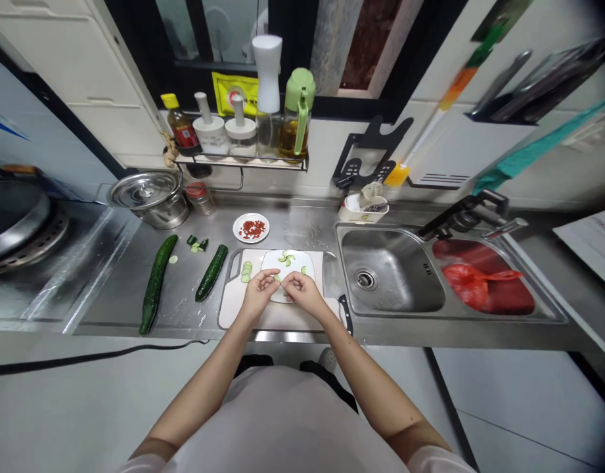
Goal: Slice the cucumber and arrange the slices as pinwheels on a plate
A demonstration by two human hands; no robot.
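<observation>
Holding a small pale-green cucumber slice [277, 278] between both hands, low over a white plate [270, 261]; slice partly hidden by fingers. Left hand [261, 289] narrow, thumb and forefinger pinched at the slice; right hand [303, 292] likewise narrow, fingertips meeting it from the other side. On the plate, curved cucumber pieces [286, 257] cluster toward the far edge, one more piece [304, 270] near the right edge. Plate rests on a pale cutting board [232, 303] with grey ends; left of the plate, on the board, an overlapping row of round slices [246, 271]. Knife [347, 314] with dark handle at the board's right near corner, blade mostly out of sight. Left of the board, on the steel tabletop [184, 309]: a shorter dark-green cucumber [211, 273], then a longer one [157, 284] well to its left, cut chunks [198, 244] between their far ends. Beyond the board, a small saucer [236, 227] of chopped red bits [253, 229]. Farther left, a lidded steel pot [149, 198] beside a red-capped jar [200, 198]. Right side, a double sink [391, 289], red plastic bag [470, 286] in its right basin. Above, a wall shelf [243, 161] carries bottles and seasoning jars.
</observation>
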